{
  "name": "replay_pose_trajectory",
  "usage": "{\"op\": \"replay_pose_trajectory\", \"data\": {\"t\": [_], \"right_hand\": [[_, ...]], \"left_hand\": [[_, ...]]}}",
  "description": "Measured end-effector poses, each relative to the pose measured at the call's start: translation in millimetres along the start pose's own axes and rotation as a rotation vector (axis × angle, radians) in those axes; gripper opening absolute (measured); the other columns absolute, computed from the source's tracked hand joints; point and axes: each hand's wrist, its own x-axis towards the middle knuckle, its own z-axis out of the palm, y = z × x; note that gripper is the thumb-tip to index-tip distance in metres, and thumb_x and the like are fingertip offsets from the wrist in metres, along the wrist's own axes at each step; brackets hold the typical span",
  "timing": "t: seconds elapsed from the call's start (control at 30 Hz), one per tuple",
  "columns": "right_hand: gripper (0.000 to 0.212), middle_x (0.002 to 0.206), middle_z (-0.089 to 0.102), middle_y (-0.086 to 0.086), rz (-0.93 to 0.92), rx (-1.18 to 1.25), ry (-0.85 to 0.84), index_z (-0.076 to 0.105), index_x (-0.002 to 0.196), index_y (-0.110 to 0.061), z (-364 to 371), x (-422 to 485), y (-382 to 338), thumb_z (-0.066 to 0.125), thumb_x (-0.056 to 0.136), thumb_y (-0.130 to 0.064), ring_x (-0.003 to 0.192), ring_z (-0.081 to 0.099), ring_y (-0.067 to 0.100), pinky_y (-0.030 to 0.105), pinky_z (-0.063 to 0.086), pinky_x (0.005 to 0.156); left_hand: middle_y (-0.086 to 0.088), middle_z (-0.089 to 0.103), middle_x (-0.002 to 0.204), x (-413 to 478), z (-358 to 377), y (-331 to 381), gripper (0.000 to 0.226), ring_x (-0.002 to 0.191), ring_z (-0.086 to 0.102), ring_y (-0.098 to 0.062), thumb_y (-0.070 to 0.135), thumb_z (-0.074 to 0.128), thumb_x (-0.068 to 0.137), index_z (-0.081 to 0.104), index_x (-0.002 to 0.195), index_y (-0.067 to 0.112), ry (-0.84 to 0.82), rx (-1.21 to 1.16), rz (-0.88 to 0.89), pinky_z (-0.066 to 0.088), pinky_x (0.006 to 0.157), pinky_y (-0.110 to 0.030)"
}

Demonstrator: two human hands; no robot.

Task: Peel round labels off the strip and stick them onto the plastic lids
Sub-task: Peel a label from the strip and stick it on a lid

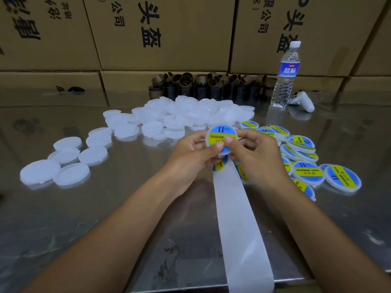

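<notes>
One lid in hand: a white plastic lid [207, 138] is held up above the table between both hands, its face toward the camera.
Round label: a blue and yellow label [220, 133] reading SOLDERING PASTE covers the lid's face.
Left hand [194, 153]: fingers curled behind the lid, thumb pressed flat on the label's lower edge.
Right hand [256, 157]: fingers curled round the lid's right side, thumb on the label beside the left thumb (the two tips almost touch).
Strip [234, 208]: white backing hangs from under the hands and runs toward the camera over the table edge; another label [220, 164] sits on it just below the lid.
Plain lids [179, 115]: heaped behind the hands, with loose ones spread to the left.
Labelled lids [304, 161]: piled to the right of the hands.
Table [105, 208]: shiny metal.
Behind: brown cardboard cores [201, 85], a water bottle [284, 77] standing upright, a white controller [302, 101], and stacked cardboard boxes [158, 32].
</notes>
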Motion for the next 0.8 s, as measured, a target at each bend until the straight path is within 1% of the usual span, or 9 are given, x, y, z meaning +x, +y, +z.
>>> {"op": "replay_pose_trajectory", "data": {"t": [0.1,0.2,0.3,0.4,0.47,0.53,0.6,0.7,0.8], "right_hand": [[0.018,0.062,0.065,0.005,-0.021,0.023,0.010,0.058,0.096,-0.031,0.2,0.1,0.3,0.067,0.086,-0.018,0.062,0.056,0.020,0.038,0.051,0.068],[0.026,0.060,0.065,-0.005,-0.041,0.025,-0.043,0.057,0.101,-0.031,0.9,-0.6,0.0,0.068,0.084,-0.015,0.062,0.059,0.012,0.028,0.050,0.068],[0.031,0.062,0.065,-0.005,-0.052,0.000,-0.079,0.057,0.102,-0.031,1.2,-0.1,0.4,0.069,0.083,-0.010,0.063,0.060,0.010,0.025,0.050,0.069],[0.032,0.064,0.065,-0.005,-0.047,-0.004,-0.056,0.057,0.102,-0.031,1.0,0.3,0.6,0.067,0.085,-0.006,0.061,0.059,0.007,0.020,0.049,0.063],[0.030,0.063,0.065,-0.004,-0.030,-0.004,-0.021,0.058,0.102,-0.030,0.5,0.8,1.0,0.064,0.086,-0.006,0.061,0.060,0.009,0.023,0.050,0.063],[0.025,0.066,0.066,0.007,-0.011,0.012,0.005,0.059,0.098,-0.030,0.2,1.4,0.8,0.061,0.089,-0.007,0.063,0.061,0.014,0.031,0.052,0.066],[0.023,0.069,0.067,0.015,-0.007,0.023,0.016,0.059,0.093,-0.032,0.1,1.4,0.3,0.057,0.092,-0.009,0.060,0.059,0.012,0.035,0.053,0.068],[0.025,0.063,0.063,0.010,-0.022,0.001,0.014,0.058,0.089,-0.033,0.0,1.2,0.4,0.054,0.094,-0.009,0.057,0.056,0.012,0.035,0.052,0.065],[0.027,0.060,0.060,0.004,-0.029,-0.009,0.020,0.058,0.089,-0.034,-0.2,1.9,1.0,0.054,0.094,-0.008,0.053,0.055,0.008,0.030,0.050,0.062]], "left_hand": [[-0.005,0.072,0.089,-0.1,0.1,0.2,0.021,0.072,0.068,-0.011,0.007,0.062,0.088,0.063,0.109,0.007,0.030,0.031,0.019,0.054,0.066,-0.021],[-0.010,0.072,0.097,-0.5,-1.1,1.8,0.025,0.078,0.067,-0.015,0.008,0.061,0.090,0.062,0.115,0.004,0.072,0.016,0.037,0.055,0.071,-0.023],[-0.014,0.070,0.104,-0.8,-0.7,2.3,0.026,0.085,0.066,-0.021,0.007,0.060,0.090,0.061,0.116,0.002,0.094,-0.003,0.037,0.054,0.077,-0.027],[-0.013,0.071,0.104,-1.9,1.0,2.3,0.027,0.088,0.067,-0.021,0.009,0.064,0.088,0.062,0.115,0.005,0.080,0.017,0.033,0.055,0.079,-0.029],[-0.011,0.072,0.102,-2.2,2.1,1.8,0.028,0.090,0.068,-0.021,0.006,0.066,0.086,0.062,0.113,0.008,0.056,0.056,0.039,0.054,0.081,-0.032],[-0.008,0.073,0.098,-2.4,2.6,1.5,0.028,0.087,0.069,-0.019,0.002,0.066,0.085,0.062,0.112,0.011,0.044,0.059,0.039,0.054,0.073,-0.026],[-0.006,0.074,0.096,-2.5,2.5,1.6,0.028,0.084,0.070,-0.016,0.000,0.066,0.085,0.062,0.110,0.013,0.050,0.054,0.037,0.054,0.069,-0.021],[-0.007,0.074,0.096,-2.5,2.4,1.0,0.026,0.085,0.070,-0.018,0.000,0.066,0.085,0.063,0.108,0.013,0.055,0.063,0.040,0.055,0.070,-0.022],[-0.008,0.073,0.096,-1.3,1.9,0.8,0.019,0.086,0.069,-0.019,0.006,0.063,0.089,0.064,0.107,0.011,0.069,0.060,0.040,0.057,0.075,-0.025]]}}
